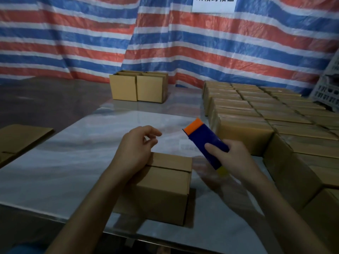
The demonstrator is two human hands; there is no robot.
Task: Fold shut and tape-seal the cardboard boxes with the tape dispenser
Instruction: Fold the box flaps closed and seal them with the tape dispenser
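Observation:
A small closed cardboard box (165, 189) sits on the table near the front edge, its two top flaps meeting in a seam. My left hand (137, 149) rests its heel on the box's far left top corner; the fingers are loosely curled above the table and I see nothing between them. To the right of the box, my right hand (233, 158) grips a blue tape dispenser (205, 142) with an orange far end and a yellow near end, tilted and held above the table. A faint clear film (201, 173) shows beside the box below the dispenser.
Many closed boxes (256, 110) lie packed in rows on the right, reaching the near right corner. Two upright open boxes (137, 88) stand at the back. Flat cardboard (18, 138) lies at the left. A striped tarp hangs behind, and a white crate (328, 88) stands far right.

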